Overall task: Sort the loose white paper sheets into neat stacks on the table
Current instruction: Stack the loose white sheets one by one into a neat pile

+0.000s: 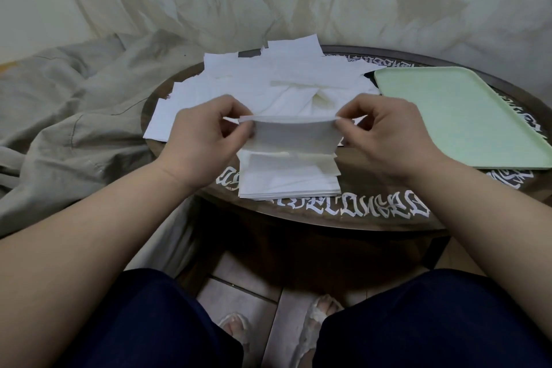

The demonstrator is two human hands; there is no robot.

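Both hands pinch 1 paper sheet (291,136) by its top corners, left hand (203,140) and right hand (385,137) equally near. It hangs crosswise directly above the neat stack (288,179) at the table's (373,218) near edge; the loose pile (260,84) lies beyond.

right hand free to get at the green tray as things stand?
Probably not yet. The right hand is pinching the held sheet together with the left hand. The green tray lies bare just beside it, nothing between; it must let go first.
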